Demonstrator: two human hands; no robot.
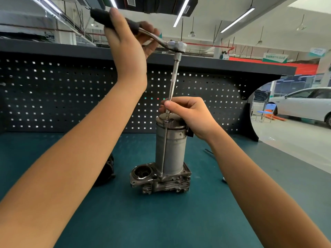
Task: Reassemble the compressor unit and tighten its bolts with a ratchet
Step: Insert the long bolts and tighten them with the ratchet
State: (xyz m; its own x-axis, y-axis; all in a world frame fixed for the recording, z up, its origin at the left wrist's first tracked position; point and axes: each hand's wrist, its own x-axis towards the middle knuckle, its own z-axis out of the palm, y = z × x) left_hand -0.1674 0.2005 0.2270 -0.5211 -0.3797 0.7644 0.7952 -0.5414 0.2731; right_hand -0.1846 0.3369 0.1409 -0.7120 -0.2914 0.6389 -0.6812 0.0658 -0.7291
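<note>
Teal-green rubber bench mat (179, 221) fills 6 o'clock. Dark perforated metal pegboard (53, 95) upright behind it, 9 to 2 o'clock, dark flat shelf (232, 64) along its top. Long white tube ceiling lights (237, 19) at 12 to 1 o'clock. At 3 o'clock: white car (304, 102), blue folding chair (266, 111) just beside it, pale glossy workshop floor (286, 145). Green-white wall banner (274, 58) at 2 o'clock.

Bright overhead strip lights (180, 14), fisheye-bent edges

The left hand (125, 43), raised high, grips the ratchet (176, 46) by its handle. The right hand (189, 115), lower, pinches the extension bar (172, 81).
</note>
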